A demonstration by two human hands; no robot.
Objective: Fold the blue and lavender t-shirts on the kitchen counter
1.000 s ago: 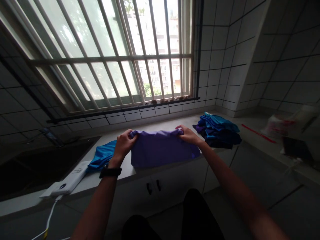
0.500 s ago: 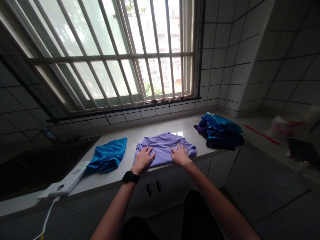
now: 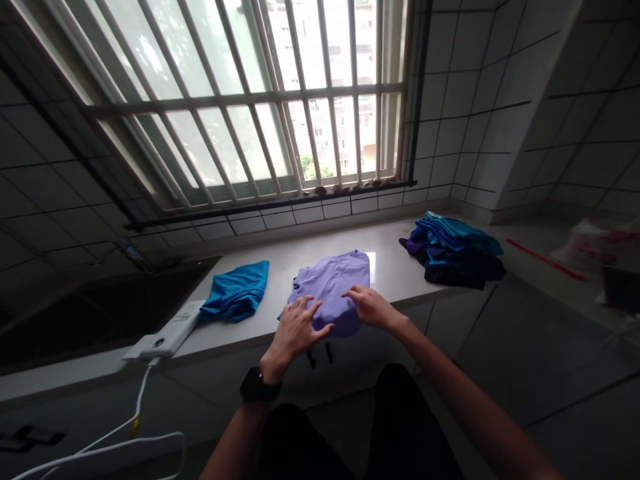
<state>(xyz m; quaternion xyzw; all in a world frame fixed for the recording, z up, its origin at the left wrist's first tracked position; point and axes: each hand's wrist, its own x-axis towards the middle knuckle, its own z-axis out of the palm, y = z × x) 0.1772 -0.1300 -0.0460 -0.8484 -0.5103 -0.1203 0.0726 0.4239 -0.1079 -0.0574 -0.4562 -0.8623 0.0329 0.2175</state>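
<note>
A folded light-purple garment (image 3: 333, 283) lies on the counter, its front hanging a little past the edge. My left hand (image 3: 295, 330), with a black watch at the wrist, is over the front left of the garment, fingers and thumb spread. At the garment's right side, my right hand (image 3: 373, 307) has its fingers bent together on the fabric, the thumb hidden. A blue folded garment (image 3: 237, 291) lies left of the purple one. To the right sits a pile of blue and dark clothes (image 3: 453, 250).
A white power strip (image 3: 173, 330) with a cable (image 3: 143, 393) lies by the blue garment, beside the dark sink (image 3: 100, 307). Behind the white counter (image 3: 295, 245) is a barred window (image 3: 250, 100). A red strip (image 3: 545, 259) and a plastic bag (image 3: 595, 247) lie far right.
The purple garment's right part has come inward, so it is narrower. My hands have lifted from lying flat; the right one has moved with the fabric. The view has shifted slightly.
</note>
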